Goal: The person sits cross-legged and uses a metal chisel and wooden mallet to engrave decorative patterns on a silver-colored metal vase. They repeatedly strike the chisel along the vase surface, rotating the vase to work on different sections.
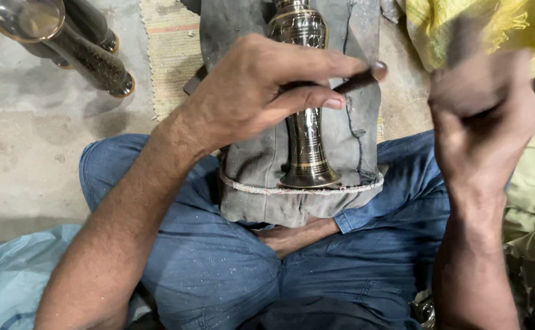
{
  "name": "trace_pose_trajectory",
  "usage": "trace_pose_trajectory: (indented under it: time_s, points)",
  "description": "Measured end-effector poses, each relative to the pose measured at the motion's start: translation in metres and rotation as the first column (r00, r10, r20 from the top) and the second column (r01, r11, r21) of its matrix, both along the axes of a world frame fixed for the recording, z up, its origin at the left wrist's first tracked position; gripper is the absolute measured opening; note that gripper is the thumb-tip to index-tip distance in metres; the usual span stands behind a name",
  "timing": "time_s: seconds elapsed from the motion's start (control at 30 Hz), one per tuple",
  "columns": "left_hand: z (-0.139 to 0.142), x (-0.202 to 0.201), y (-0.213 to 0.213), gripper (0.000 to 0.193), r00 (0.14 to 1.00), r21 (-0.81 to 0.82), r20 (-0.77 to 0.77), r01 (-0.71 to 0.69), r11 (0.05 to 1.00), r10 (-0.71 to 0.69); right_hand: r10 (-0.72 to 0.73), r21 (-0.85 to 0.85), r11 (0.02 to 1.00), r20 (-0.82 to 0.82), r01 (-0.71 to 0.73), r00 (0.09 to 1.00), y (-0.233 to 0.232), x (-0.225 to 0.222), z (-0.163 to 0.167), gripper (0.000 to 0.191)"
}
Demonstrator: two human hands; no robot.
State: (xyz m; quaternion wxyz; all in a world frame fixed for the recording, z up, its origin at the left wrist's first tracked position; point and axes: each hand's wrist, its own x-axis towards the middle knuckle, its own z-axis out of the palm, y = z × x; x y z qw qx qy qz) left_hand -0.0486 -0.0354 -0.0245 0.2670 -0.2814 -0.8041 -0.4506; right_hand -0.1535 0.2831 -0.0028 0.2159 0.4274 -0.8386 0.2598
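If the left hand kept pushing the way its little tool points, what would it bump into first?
Probably the right hand. The left hand pinches a thin dark tool whose tip points right, across the brass vase on the grey pad. The blurred right hand is raised there, though depth is unclear.

Left hand [261,91] fingers curled, thumb pressed forward in pinch grip, forearm angled up from lower left. Right hand [484,116] raised, blurred, fingers closed.
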Motion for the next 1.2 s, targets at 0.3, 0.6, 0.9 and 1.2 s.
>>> trace_pose_trajectory:
  time_s: [0.3, 0.6, 0.9, 1.2]
  points:
    - [-0.003, -0.004, -0.001, 0.031, 0.996, 0.040, -0.081, 0.036, 0.999, -0.033, 0.003, 0.003, 1.000, 0.017, -0.003, 1.000, 0.007, -0.003, 0.004, 0.021]
    - [0.019, 0.000, -0.004, 0.031, 0.998, -0.140, -0.031, 0.056, 0.989, -0.061, -0.024, 0.021, 0.999, -0.160, 0.028, 0.987, -0.001, 0.003, 0.003, 0.043]
    - [0.015, 0.001, -0.001, 0.029, 0.998, -0.166, -0.060, 0.011, 0.986, -0.022, -0.074, 0.141, 0.979, -0.419, 0.145, 0.905, -0.021, 0.010, 0.013, 0.046]
    - [-0.004, 0.009, 0.003, 0.032, 0.998, -0.016, 0.049, -0.038, 0.999, 0.038, -0.027, 0.260, 0.958, -0.340, 0.121, 0.940, -0.041, 0.028, 0.051, 0.016]
